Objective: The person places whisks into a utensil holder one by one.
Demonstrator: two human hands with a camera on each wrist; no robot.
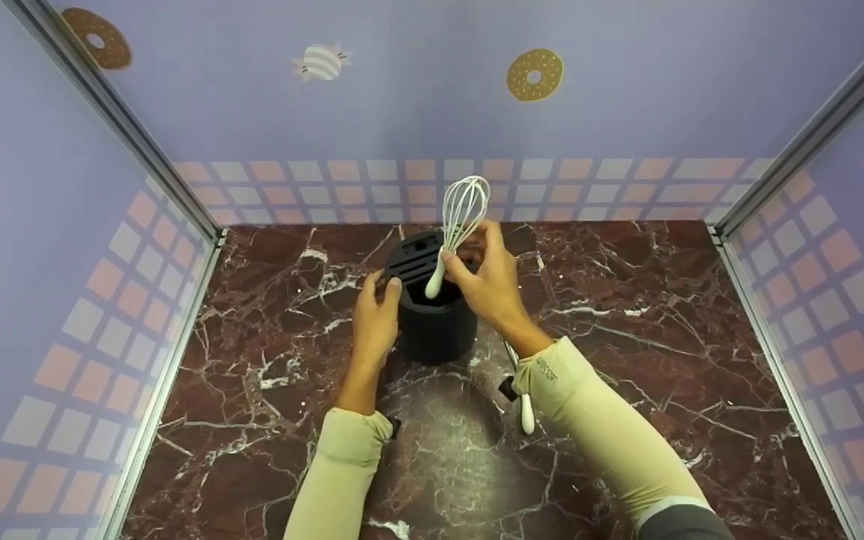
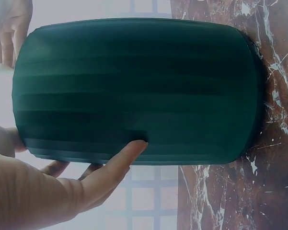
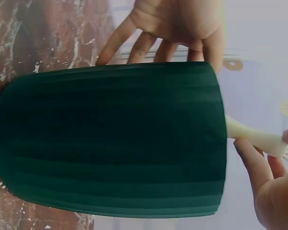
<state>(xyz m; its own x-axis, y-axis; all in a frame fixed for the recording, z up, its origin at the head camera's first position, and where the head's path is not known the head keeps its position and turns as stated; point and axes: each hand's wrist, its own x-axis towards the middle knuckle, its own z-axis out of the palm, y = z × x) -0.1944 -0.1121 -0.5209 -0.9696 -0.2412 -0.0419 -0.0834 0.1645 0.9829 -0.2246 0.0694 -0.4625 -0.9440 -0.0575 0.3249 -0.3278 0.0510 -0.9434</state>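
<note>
A dark green ribbed utensil holder [image 1: 438, 336] stands upright on the marbled tabletop, its top partly covered by a slotted insert [image 1: 411, 259]. My left hand [image 1: 376, 319] steadies it from the left, thumb at the rim and fingers along the side. Between thumb and fingers, my right hand [image 1: 493, 281] pinches a white whisk [image 1: 436, 279] where handle meets wires. The whisk's wires point up and its handle tip dips toward the uncovered front opening. Seen from the right wrist, the whisk handle [image 3: 254, 136] passes behind the holder's rim.
Another utensil with a white handle [image 1: 527, 414] lies on the tabletop [image 1: 282, 435], partly hidden beneath my right forearm. Patterned purple walls [image 1: 417, 112] enclose the back and both sides, with metal rails [image 1: 147, 442] along the side edges.
</note>
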